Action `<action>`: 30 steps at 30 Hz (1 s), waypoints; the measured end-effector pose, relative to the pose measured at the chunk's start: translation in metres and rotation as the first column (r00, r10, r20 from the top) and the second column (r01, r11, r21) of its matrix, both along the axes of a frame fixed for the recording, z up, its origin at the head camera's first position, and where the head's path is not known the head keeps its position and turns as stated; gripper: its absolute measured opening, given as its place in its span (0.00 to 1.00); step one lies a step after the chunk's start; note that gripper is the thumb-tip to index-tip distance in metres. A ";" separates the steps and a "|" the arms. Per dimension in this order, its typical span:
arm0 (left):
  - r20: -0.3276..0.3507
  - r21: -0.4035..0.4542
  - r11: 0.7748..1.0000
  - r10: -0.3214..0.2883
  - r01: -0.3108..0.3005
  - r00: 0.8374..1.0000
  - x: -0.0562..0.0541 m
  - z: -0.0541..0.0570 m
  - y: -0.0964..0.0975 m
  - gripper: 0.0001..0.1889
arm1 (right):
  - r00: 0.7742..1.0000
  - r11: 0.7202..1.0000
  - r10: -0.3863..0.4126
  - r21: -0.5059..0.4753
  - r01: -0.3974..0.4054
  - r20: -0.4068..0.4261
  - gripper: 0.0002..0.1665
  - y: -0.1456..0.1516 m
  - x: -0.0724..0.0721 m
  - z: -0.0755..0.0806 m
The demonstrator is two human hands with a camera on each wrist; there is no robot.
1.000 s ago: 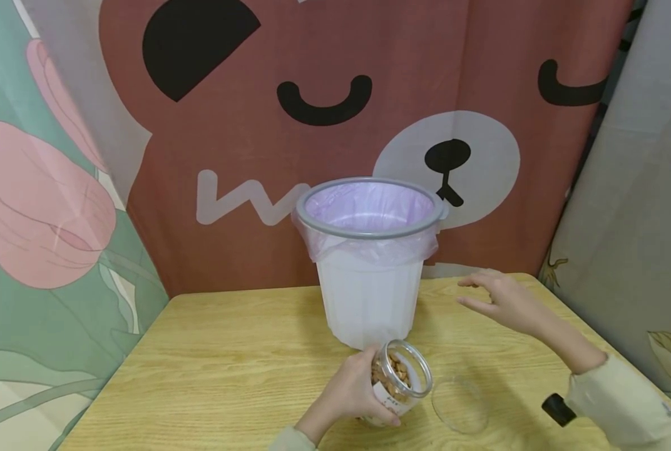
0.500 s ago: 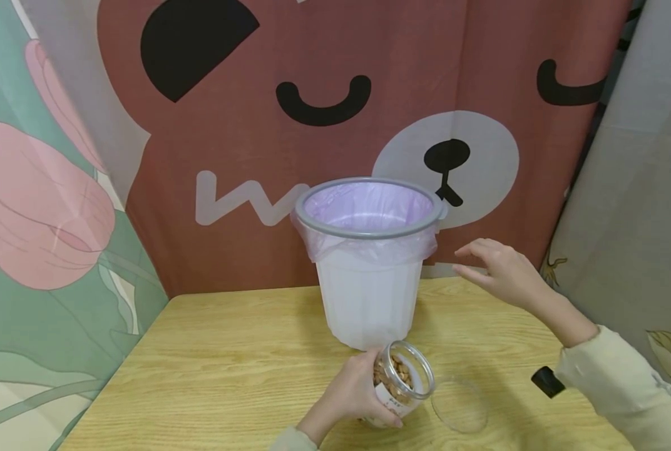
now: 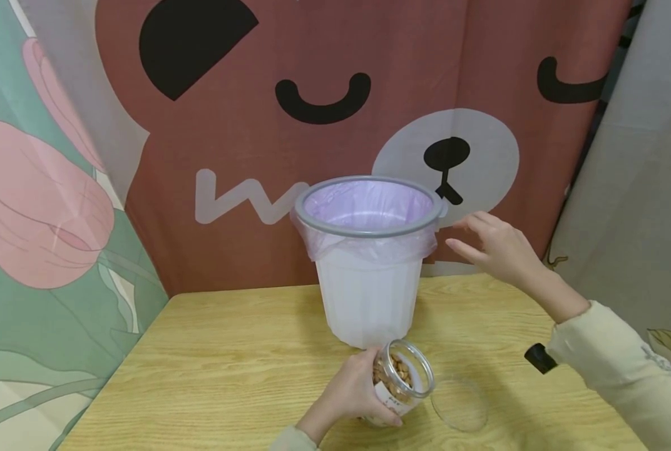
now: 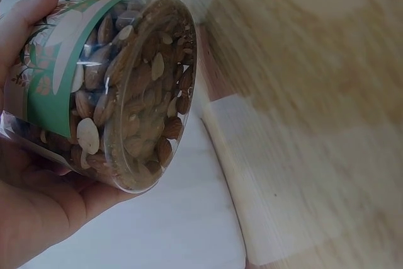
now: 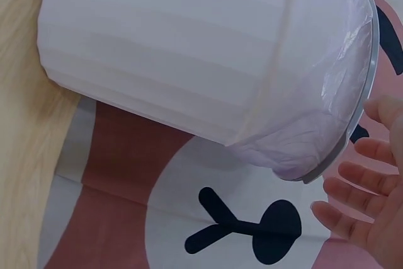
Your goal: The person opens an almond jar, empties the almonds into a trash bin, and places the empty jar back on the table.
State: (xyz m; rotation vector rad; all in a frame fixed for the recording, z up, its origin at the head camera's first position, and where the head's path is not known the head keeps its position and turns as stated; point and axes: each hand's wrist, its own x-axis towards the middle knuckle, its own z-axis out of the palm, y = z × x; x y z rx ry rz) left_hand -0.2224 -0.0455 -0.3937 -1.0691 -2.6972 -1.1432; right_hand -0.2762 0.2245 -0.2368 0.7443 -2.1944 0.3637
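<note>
My left hand (image 3: 353,389) grips a clear plastic jar (image 3: 399,383), tilted with its lidless mouth toward the upper right. Whole almonds (image 4: 154,92) fill much of it, seen through its base in the left wrist view, and a green printed label wraps its side. To the right of the jar lies a clear round lid (image 3: 459,404), flat on the table. My right hand (image 3: 496,247) holds nothing; its fingers are slightly bent, just right of the grey rim of a white bin (image 3: 369,294). A thin purple bag (image 5: 315,99) lines that bin and folds over its rim.
The bin stands at the back of the wooden table (image 3: 217,357), close to a hanging cloth (image 3: 245,138) with a bear print. Patterned curtains (image 3: 623,219) close in on the sides. A black device (image 3: 541,359) sticks out from my right sleeve.
My right hand has risen and come a little left, from over the table's back right to beside the bin's rim. The left hand and the jar have hardly moved.
</note>
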 end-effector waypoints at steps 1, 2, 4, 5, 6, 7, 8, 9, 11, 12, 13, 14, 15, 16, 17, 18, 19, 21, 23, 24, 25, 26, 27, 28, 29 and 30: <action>0.001 -0.002 1.000 0.002 -0.002 1.000 0.000 0.000 0.000 0.47 | 1.000 1.000 -0.006 0.003 0.006 -0.003 0.13 -0.001 -0.001 0.002; 0.001 -0.003 1.000 0.002 -0.002 1.000 0.000 0.000 0.000 0.46 | 1.000 1.000 -0.011 0.005 0.011 -0.002 0.14 -0.003 -0.003 0.003; 0.008 -0.002 1.000 0.003 -0.003 1.000 0.000 0.000 0.000 0.46 | 1.000 1.000 -0.016 0.010 0.016 0.002 0.14 -0.005 -0.005 0.006; 0.009 -0.002 1.000 0.003 -0.003 1.000 0.000 -0.001 0.000 0.46 | 1.000 1.000 -0.018 0.015 0.018 0.001 0.15 -0.007 -0.007 0.007; 0.013 0.000 1.000 0.003 -0.003 1.000 0.000 -0.001 0.000 0.46 | 1.000 1.000 -0.015 0.019 0.015 -0.005 0.15 -0.007 -0.008 0.009; 0.014 0.000 1.000 0.002 -0.002 1.000 0.000 -0.001 0.000 0.46 | 1.000 1.000 -0.010 0.022 0.011 -0.010 0.16 -0.008 -0.009 0.010; 0.013 0.002 1.000 0.000 0.000 1.000 0.000 -0.001 0.000 0.46 | 1.000 1.000 -0.010 0.025 0.010 -0.011 0.16 -0.009 -0.010 0.011; 0.013 0.003 1.000 -0.003 0.003 1.000 0.000 -0.001 0.000 0.46 | 1.000 1.000 -0.010 0.028 0.010 -0.015 0.16 -0.010 -0.010 0.012; 0.008 0.003 1.000 -0.008 0.008 1.000 0.000 -0.002 0.000 0.46 | 1.000 0.999 -0.012 0.033 0.012 -0.016 0.17 -0.012 -0.011 0.014; 0.005 0.003 1.000 -0.011 0.011 1.000 -0.001 -0.002 0.000 0.46 | 1.000 0.999 -0.015 0.035 0.015 -0.012 0.17 -0.013 -0.011 0.015; 0.002 0.002 1.000 -0.013 0.013 1.000 -0.001 -0.002 0.001 0.46 | 1.000 0.999 -0.018 0.037 0.019 -0.006 0.17 -0.014 -0.012 0.016; 0.000 0.002 1.000 -0.014 0.014 1.000 -0.001 -0.002 0.001 0.46 | 1.000 0.999 -0.025 0.038 0.025 0.000 0.17 -0.014 -0.012 0.016; 0.000 0.002 1.000 -0.016 0.016 1.000 -0.001 -0.002 0.001 0.47 | 1.000 0.999 -0.029 0.039 0.029 0.005 0.17 -0.015 -0.013 0.017; 0.001 0.003 1.000 -0.018 0.018 1.000 -0.001 -0.001 0.001 0.47 | 0.999 0.999 -0.034 0.040 0.034 0.010 0.18 -0.016 -0.013 0.017; 0.001 0.005 1.000 -0.020 0.020 1.000 -0.001 -0.001 0.001 0.47 | 0.999 0.998 -0.041 0.042 0.040 0.014 0.18 -0.016 -0.013 0.018; 0.001 0.007 1.000 -0.022 0.022 1.000 -0.001 -0.001 0.001 0.47 | 0.999 0.998 -0.047 0.042 0.046 0.018 0.18 -0.016 -0.014 0.018; 0.000 0.010 1.000 -0.025 0.025 1.000 -0.001 -0.001 0.001 0.47 | 0.998 0.998 -0.053 0.042 0.052 0.021 0.19 -0.016 -0.014 0.019; -0.005 0.013 0.999 -0.030 0.030 1.000 -0.001 -0.001 0.002 0.46 | 0.998 0.997 -0.064 0.043 0.062 0.029 0.20 -0.017 -0.014 0.020; -0.014 0.011 0.999 -0.033 0.033 0.999 -0.001 -0.001 0.002 0.46 | 0.996 0.996 -0.076 0.047 0.074 0.042 0.22 -0.017 -0.014 0.021; -0.018 0.011 0.999 -0.035 0.035 0.999 -0.001 -0.001 0.002 0.47 | 0.995 0.996 -0.083 0.050 0.080 0.052 0.22 -0.017 -0.014 0.022; -0.020 0.011 0.999 -0.035 0.035 0.999 -0.001 -0.002 0.002 0.47 | 0.994 0.995 -0.091 0.052 0.088 0.061 0.23 -0.017 -0.014 0.022; -0.021 0.011 0.999 -0.035 0.035 0.999 -0.001 -0.002 0.002 0.47 | 0.993 0.994 -0.096 0.054 0.093 0.071 0.23 -0.017 -0.014 0.022; -0.022 0.011 0.999 -0.035 0.035 0.999 -0.001 -0.002 0.002 0.47 | 0.992 0.994 -0.102 0.056 0.098 0.078 0.23 -0.017 -0.014 0.022; -0.023 0.011 0.999 -0.036 0.037 0.999 -0.001 -0.002 0.002 0.47 | 0.991 0.993 -0.106 0.059 0.101 0.085 0.23 -0.018 -0.015 0.022; -0.021 0.013 0.999 -0.038 0.038 0.999 -0.001 -0.003 0.002 0.47 | 0.990 0.993 -0.109 0.062 0.104 0.089 0.23 -0.018 -0.015 0.022; -0.018 0.016 0.999 -0.039 0.040 0.999 -0.001 -0.003 0.002 0.46 | 0.990 0.993 -0.109 0.065 0.103 0.090 0.23 -0.019 -0.016 0.022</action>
